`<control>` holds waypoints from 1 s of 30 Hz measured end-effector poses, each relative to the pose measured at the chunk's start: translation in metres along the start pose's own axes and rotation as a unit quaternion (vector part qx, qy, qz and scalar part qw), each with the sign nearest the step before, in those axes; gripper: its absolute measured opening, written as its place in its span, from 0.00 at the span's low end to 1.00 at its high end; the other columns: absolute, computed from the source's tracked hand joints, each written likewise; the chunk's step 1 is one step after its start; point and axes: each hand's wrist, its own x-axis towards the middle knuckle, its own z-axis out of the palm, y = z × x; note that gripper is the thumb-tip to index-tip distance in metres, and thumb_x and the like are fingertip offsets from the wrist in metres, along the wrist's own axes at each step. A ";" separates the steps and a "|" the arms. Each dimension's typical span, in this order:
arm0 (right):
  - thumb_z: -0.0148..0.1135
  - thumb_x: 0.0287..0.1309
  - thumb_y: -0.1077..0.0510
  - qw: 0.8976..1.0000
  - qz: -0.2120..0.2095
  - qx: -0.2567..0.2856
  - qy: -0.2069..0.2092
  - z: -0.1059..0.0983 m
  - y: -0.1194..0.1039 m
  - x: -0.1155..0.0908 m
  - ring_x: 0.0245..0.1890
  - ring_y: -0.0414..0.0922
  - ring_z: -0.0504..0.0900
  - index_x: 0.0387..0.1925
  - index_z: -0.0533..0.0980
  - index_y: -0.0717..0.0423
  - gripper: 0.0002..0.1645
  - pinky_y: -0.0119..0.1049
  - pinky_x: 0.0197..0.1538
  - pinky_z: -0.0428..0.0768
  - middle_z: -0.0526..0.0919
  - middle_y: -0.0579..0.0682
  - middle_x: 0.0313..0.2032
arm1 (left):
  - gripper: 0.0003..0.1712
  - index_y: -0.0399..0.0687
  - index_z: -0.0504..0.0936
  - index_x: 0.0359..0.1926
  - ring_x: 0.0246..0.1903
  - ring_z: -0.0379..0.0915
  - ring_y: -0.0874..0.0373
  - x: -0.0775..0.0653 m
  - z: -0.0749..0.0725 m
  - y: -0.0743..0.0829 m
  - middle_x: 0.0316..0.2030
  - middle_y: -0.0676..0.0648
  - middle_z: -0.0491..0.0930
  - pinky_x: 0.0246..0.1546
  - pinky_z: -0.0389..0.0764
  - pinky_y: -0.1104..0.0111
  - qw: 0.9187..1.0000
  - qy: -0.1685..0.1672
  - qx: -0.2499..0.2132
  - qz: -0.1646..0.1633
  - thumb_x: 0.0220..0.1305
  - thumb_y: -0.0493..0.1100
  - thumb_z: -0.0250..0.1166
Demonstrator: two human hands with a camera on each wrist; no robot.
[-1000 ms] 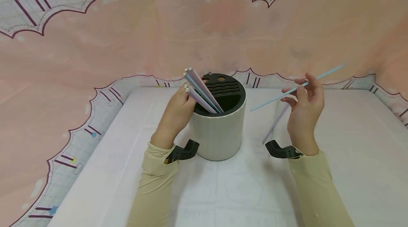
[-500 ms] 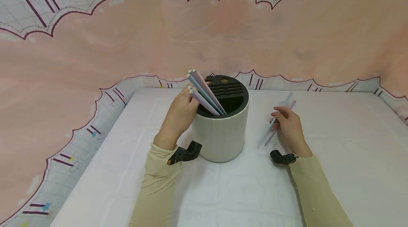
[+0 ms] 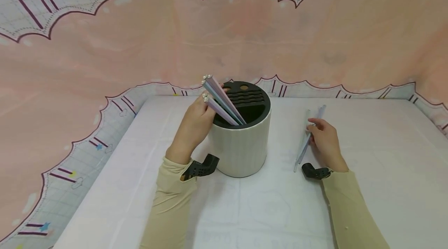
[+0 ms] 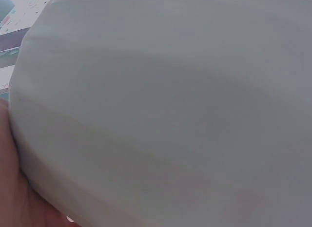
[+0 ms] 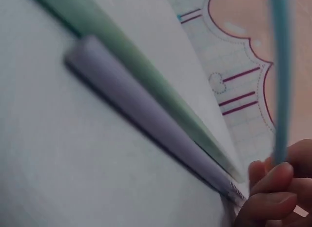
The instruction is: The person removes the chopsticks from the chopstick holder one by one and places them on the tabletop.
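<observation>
My left hand grips the left side of a white cylindrical holder near its rim. The holder's wall fills most of the left wrist view. Several slim pastel sticks with glittery ends lean out of its black slotted top, above that hand. On the right, my right hand is low over the table, pinching a light-blue pencil-like stick between thumb and fingers. A lavender stick and a pale green one lie side by side on the surface by that hand.
A white cloth covers the table. Behind it hangs a peach backdrop with a scalloped, striped border. Black camera mounts sit on the left wrist and right wrist.
My right hand has come down to the table with the light-blue stick, then shifted slightly right beside the lying sticks. My left hand keeps its grip on the holder.
</observation>
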 end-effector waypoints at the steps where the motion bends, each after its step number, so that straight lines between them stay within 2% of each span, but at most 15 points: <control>1: 0.47 0.61 0.57 1.000 0.004 -0.007 -0.007 -0.001 0.001 0.000 0.18 0.36 0.69 0.55 0.68 0.58 0.21 0.27 0.20 0.71 0.70 0.54 0.33 | 0.27 0.69 0.65 0.61 0.55 0.61 0.65 0.000 0.000 0.000 0.60 0.64 0.60 0.55 0.63 0.60 1.000 -0.001 -0.002 -0.002 0.65 0.64 0.36; 4: 0.47 0.60 0.59 0.999 0.000 -0.030 -0.029 -0.003 0.001 0.001 0.20 0.38 0.70 0.55 0.68 0.59 0.21 0.29 0.21 0.71 0.70 0.55 0.33 | 0.27 0.68 0.64 0.61 0.56 0.61 0.63 0.001 -0.002 0.001 0.61 0.63 0.60 0.55 0.63 0.58 1.000 -0.002 -0.007 0.000 0.65 0.64 0.36; 10: 0.50 0.59 0.62 0.994 -0.055 -0.087 -0.039 -0.001 -0.002 0.001 0.25 0.42 0.70 0.53 0.69 0.62 0.20 0.32 0.26 0.70 0.71 0.56 0.38 | 0.27 0.69 0.64 0.61 0.55 0.61 0.63 0.002 -0.004 0.002 0.61 0.62 0.60 0.55 0.63 0.58 1.000 -0.001 -0.007 0.000 0.65 0.64 0.36; 12: 0.51 0.57 0.64 0.992 -0.070 -0.102 -0.039 -0.001 -0.002 0.002 0.31 0.47 0.69 0.53 0.69 0.64 0.21 0.36 0.33 0.69 0.70 0.58 0.40 | 0.27 0.68 0.65 0.61 0.56 0.61 0.64 0.002 -0.004 0.001 0.61 0.64 0.60 0.55 0.63 0.60 1.000 -0.001 -0.005 0.002 0.65 0.64 0.35; 14: 0.52 0.55 0.65 0.990 -0.078 -0.113 -0.043 0.000 -0.004 0.002 0.41 0.53 0.69 0.53 0.68 0.65 0.22 0.44 0.43 0.68 0.70 0.62 0.46 | 0.28 0.67 0.65 0.61 0.56 0.60 0.65 0.003 -0.004 0.000 0.61 0.64 0.59 0.56 0.62 0.61 1.000 0.000 -0.003 0.006 0.65 0.64 0.35; 16: 0.53 0.54 0.66 0.988 -0.082 -0.118 -0.052 0.000 -0.005 0.002 0.52 0.59 0.64 0.54 0.67 0.67 0.24 0.51 0.52 0.63 0.67 0.67 0.52 | 0.28 0.66 0.67 0.60 0.56 0.59 0.65 0.003 -0.004 0.000 0.61 0.64 0.59 0.56 0.61 0.61 1.000 0.003 -0.001 0.010 0.65 0.64 0.35; 18: 0.54 0.53 0.66 0.987 -0.083 -0.127 -0.059 -0.001 -0.006 0.002 0.58 0.62 0.58 0.54 0.67 0.68 0.25 0.56 0.56 0.57 0.62 0.71 0.56 | 0.28 0.66 0.67 0.60 0.56 0.59 0.66 0.003 -0.003 -0.001 0.61 0.65 0.59 0.57 0.61 0.62 1.000 0.002 -0.002 0.010 0.65 0.64 0.35; 23: 0.54 0.54 0.65 0.982 -0.082 -0.155 -0.064 0.000 -0.005 0.002 0.57 0.64 0.58 0.54 0.67 0.68 0.24 0.59 0.55 0.57 0.60 0.73 0.56 | 0.28 0.66 0.66 0.61 0.56 0.60 0.66 0.004 -0.003 -0.002 0.60 0.63 0.62 0.57 0.60 0.63 1.000 -0.001 -0.007 0.014 0.65 0.63 0.35; 30: 0.52 0.55 0.63 0.982 -0.062 -0.168 -0.058 0.001 -0.003 0.001 0.55 0.64 0.59 0.55 0.66 0.66 0.25 0.59 0.55 0.58 0.58 0.73 0.55 | 0.29 0.62 0.67 0.60 0.55 0.62 0.62 0.005 -0.002 -0.002 0.59 0.58 0.63 0.56 0.61 0.61 1.000 0.000 -0.010 0.018 0.65 0.64 0.35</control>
